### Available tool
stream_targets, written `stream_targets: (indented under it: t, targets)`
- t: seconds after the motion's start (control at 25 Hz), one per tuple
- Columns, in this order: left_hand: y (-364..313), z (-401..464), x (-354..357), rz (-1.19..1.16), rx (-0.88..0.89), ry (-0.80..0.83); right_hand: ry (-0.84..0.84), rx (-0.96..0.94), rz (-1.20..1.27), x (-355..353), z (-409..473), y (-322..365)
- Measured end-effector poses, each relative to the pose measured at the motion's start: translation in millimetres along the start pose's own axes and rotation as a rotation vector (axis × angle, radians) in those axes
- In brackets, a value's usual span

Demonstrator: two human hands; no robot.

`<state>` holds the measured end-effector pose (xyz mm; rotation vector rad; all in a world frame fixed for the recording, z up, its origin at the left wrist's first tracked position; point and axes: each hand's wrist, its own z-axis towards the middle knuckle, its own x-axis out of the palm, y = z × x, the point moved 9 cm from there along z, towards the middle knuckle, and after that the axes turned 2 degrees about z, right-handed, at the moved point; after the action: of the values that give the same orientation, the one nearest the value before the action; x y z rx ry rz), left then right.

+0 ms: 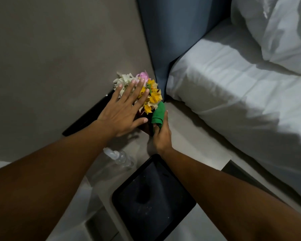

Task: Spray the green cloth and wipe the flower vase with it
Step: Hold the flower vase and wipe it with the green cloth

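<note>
Green cloth pressed to the dark vase beside the bed

The left hand (122,112) lies flat, fingers spread, over the white, pink and yellow flowers (146,91); the right hand (161,134) grips the bunched green cloth (158,114) against the dark flower vase (143,125) on the pale bedside table (189,140); a clear plastic spray bottle (119,157) lies nearer, left of a black tray (153,197).

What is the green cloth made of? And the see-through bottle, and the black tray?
The green cloth looks like soft fabric, maybe microfibre: it folds and bunches in the right hand. The spray bottle seems clear plastic, since the table shows through it. The black tray looks like hard plastic or lacquer, smooth with a dull shine; I can't tell which.
</note>
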<state>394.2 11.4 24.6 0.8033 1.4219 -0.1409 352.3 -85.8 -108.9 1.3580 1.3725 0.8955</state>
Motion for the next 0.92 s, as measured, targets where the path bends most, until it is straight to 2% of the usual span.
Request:
stream_targets:
  t: [0.28, 0.52, 0.72, 0.92]
  targets:
    - [-2, -3, 2, 0.031, 0.01, -0.043, 0.067, -0.101, -0.085, 27, -33, -11]
    - [-6, -3, 1, 0.031, 0.041, -0.077, -0.03, -0.037, -0.028, 8, 6, -1]
    - [-5, -3, 0, 0.036, 0.031, -0.077, 0.063, -0.036, -0.072, 46, -43, -14]
    - [-7, -4, -2, 0.057, 0.038, -0.095, -0.025, 0.112, -0.043, 25, 5, -14]
